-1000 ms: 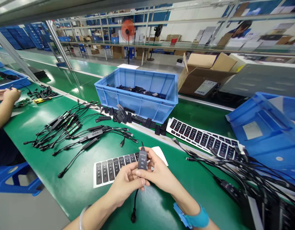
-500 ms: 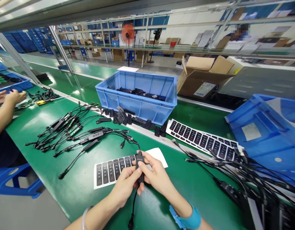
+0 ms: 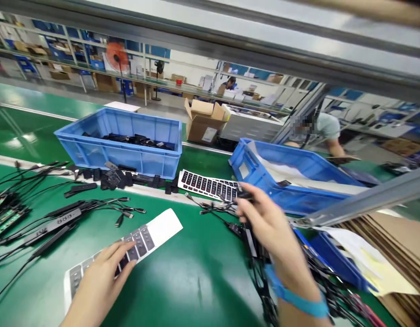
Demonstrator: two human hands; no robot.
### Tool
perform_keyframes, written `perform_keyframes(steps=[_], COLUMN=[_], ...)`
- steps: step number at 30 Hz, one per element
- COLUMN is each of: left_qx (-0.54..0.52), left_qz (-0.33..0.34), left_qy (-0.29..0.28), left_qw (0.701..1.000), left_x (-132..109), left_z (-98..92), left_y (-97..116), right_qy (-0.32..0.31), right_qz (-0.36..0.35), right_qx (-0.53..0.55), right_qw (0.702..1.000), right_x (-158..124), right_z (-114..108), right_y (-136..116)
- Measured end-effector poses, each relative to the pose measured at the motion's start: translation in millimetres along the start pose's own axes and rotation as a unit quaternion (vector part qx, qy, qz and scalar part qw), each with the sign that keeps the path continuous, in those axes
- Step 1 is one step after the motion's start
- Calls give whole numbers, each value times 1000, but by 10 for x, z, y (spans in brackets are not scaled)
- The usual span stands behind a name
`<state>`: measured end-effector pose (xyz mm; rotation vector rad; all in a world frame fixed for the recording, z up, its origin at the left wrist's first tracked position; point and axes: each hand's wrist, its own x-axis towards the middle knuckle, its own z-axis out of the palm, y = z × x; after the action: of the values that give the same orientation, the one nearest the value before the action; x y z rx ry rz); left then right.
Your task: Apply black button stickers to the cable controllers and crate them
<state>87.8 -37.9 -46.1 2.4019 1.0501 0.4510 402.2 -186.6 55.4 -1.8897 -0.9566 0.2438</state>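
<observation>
My left hand (image 3: 101, 274) lies flat with fingers stretched out on a white sheet of black button stickers (image 3: 142, 238) on the green belt. My right hand (image 3: 264, 218), blurred and wearing a blue wrist strap, is closed on a black cable controller (image 3: 246, 196) and holds it over the pile of black cables (image 3: 264, 263) at the right. A second sticker sheet (image 3: 206, 184) lies just beyond that hand.
A blue bin of black parts (image 3: 124, 147) stands at the back, loose black shells (image 3: 114, 176) in front of it. More cabled controllers (image 3: 60, 218) lie at left. A tilted blue bin (image 3: 292, 177) and cardboard (image 3: 383, 245) sit right. A person works beyond.
The view has swung right. My hands have parted: the right carried the controller out to the cable pile, the left let go and dropped flat onto the sticker sheet.
</observation>
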Motion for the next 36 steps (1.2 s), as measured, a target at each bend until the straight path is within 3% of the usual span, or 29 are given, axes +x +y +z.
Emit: perform_keyframes(steps=[2, 4, 6, 7, 9, 11, 12, 15, 18, 20, 24, 28, 30, 32, 36], left_qx=[45, 82, 108, 116, 127, 128, 126, 123, 133, 131, 113, 90, 147, 237, 271], left_qz=[26, 36, 36, 33, 20, 10, 8, 14, 17, 12, -1, -14, -83, -183, -266], left_qy=[-6, -31, -58, -73, -99, -116, -119, -120, -123, -128, -138, -118, -46, 44, 98], left_qw=[999, 996, 992, 990, 987, 985, 985, 985, 983, 983, 984, 989, 985, 953, 920], left_x=[-90, -172, -229, -248, -279, -306, -319, -349, -355, -348, -317, -194, -96, -7, 64], left_z=[37, 87, 137, 161, 207, 256, 282, 359, 415, 434, 388, 104, -123, -357, -694], left_y=[26, 91, 167, 202, 253, 271, 266, 219, 179, 181, 242, 215, 80, -136, -565], right_qy=[114, 151, 160, 155, 103, -18, -95, -254, -295, -299, -303, -262, -233, -213, -217], right_qz=[-31, -22, -30, -48, -95, -129, -139, -174, -203, -213, -207, -122, -79, -43, -5], right_qx=[-213, -377, -449, -440, -339, -182, -119, -38, -18, -9, 37, 202, 249, 269, 291], right_qw=[970, 913, 879, 883, 930, 975, 978, 951, 934, 930, 929, 936, 937, 938, 932], right_x=[-70, -101, -77, -52, -3, 20, 19, -25, -85, -112, -108, -39, -14, -15, -58], right_z=[-423, -669, -675, -582, -230, 275, 553, 1336, 1866, 2030, 1957, 1631, 1489, 1394, 1332], right_y=[213, 462, 657, 708, 704, 586, 508, 305, 233, 229, 178, 25, -50, -101, -129])
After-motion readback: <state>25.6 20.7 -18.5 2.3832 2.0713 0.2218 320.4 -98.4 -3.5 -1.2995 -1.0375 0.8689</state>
